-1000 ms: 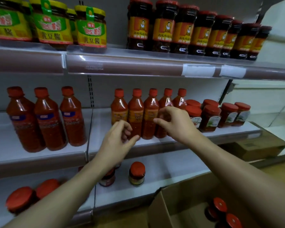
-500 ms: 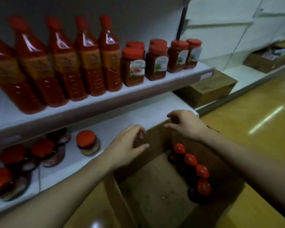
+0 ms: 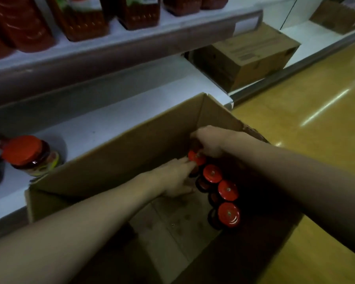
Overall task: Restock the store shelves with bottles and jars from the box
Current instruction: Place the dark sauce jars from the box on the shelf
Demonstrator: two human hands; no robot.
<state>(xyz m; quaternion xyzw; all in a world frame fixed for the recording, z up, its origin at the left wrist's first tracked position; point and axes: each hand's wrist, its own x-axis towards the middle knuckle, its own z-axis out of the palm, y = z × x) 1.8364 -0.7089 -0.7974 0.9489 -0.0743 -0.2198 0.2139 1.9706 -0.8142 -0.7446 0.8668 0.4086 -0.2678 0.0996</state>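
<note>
An open cardboard box (image 3: 119,140) stands on the floor against the bottom shelf (image 3: 102,121). Along its right wall runs a row of several dark jars with red lids (image 3: 227,190). Both my hands are inside the box at the far jar (image 3: 195,157) of that row. My right hand (image 3: 210,143) curls over this jar from behind and grips it. My left hand (image 3: 175,178) reaches in from the left, its straight fingers touching the jar's lid and side. Much of the jar's body is hidden by my hands.
A red-lidded jar (image 3: 30,155) stands on the bottom shelf left of the box. Red sauce bottles (image 3: 82,19) fill the shelf above. A closed carton (image 3: 248,56) lies to the right, another box (image 3: 340,15) farther off, beside the yellow floor (image 3: 315,103).
My view dropped from the bottle shelf to the box. Both hands came down from the shelf, over the box rim, and now meet at the far jar inside.
</note>
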